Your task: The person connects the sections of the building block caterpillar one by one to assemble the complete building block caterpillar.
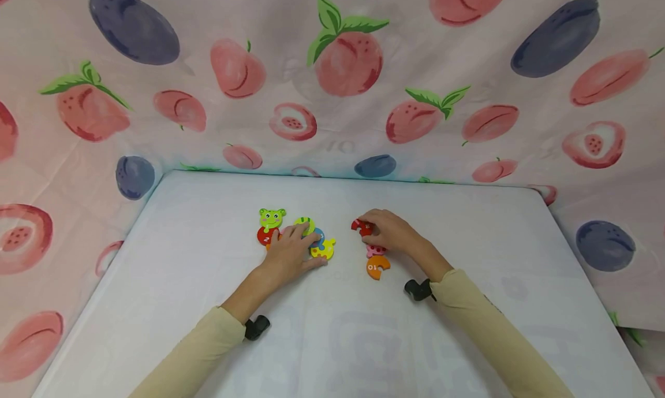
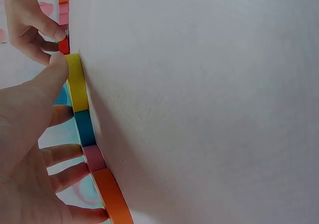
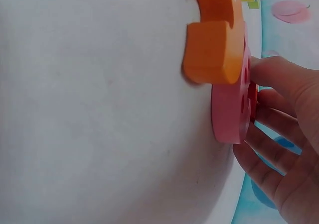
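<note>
A chain of caterpillar puzzle pieces lies on the white table: a green smiling head (image 1: 271, 218), a red piece marked 2 (image 1: 265, 236), a light green piece (image 1: 303, 221), a blue piece (image 1: 319, 236) and a yellow tail (image 1: 324, 249). Over it spreads my left hand (image 1: 287, 255), thumb at the yellow tail and fingertips touching the blue, pink (image 2: 93, 158) and orange (image 2: 112, 196) pieces. To the right, my right hand (image 1: 391, 231) pinches another red piece (image 1: 357, 225). Below that are a spotted pink piece (image 1: 375, 250) and an orange piece marked 10 (image 1: 377, 267). Palms partly hide both groups.
The white table (image 1: 332, 328) meets a fruit-printed cloth (image 1: 291, 74) along its back and sides. A black wrist camera (image 1: 257, 327) hangs by the left sleeve, another black camera (image 1: 418, 290) by the right. Bare tabletop separates the two groups of pieces.
</note>
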Demonstrator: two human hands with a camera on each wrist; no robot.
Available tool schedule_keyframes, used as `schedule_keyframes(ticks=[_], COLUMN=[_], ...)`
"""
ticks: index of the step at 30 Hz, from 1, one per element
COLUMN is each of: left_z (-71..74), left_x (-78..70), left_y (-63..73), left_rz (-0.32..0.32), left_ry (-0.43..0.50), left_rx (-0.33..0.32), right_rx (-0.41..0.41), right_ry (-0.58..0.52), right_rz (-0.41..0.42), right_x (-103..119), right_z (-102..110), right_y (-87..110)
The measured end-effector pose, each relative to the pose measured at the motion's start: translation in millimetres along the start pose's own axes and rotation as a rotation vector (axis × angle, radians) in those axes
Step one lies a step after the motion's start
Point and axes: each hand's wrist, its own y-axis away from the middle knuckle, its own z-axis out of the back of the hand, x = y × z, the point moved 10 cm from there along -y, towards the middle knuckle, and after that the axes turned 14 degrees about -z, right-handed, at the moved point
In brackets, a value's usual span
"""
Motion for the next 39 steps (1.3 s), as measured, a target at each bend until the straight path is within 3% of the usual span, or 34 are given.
schedule_keyframes(ticks=[9, 19, 39], left_z=[1.8, -0.6, 0.2], left_x=[0.6, 2.4, 3.9], left_y=[0.3, 0.0, 0.6], left_rz=[-0.020, -0.018, -0.016], left_ry=[-0.022, -0.014, -0.039], left_rx=[-0.006, 0.013, 0.001], right_rx=[0.017, -0.061, -0.100], right_ry=[-0.076, -0.058, 0.009], right_rz=[0.091, 0.214, 0.233], right_x=[23.5, 58.2, 67.3], right_z=[-1.3, -0.8, -12.7], right_y=[11.8, 26.2, 23.2])
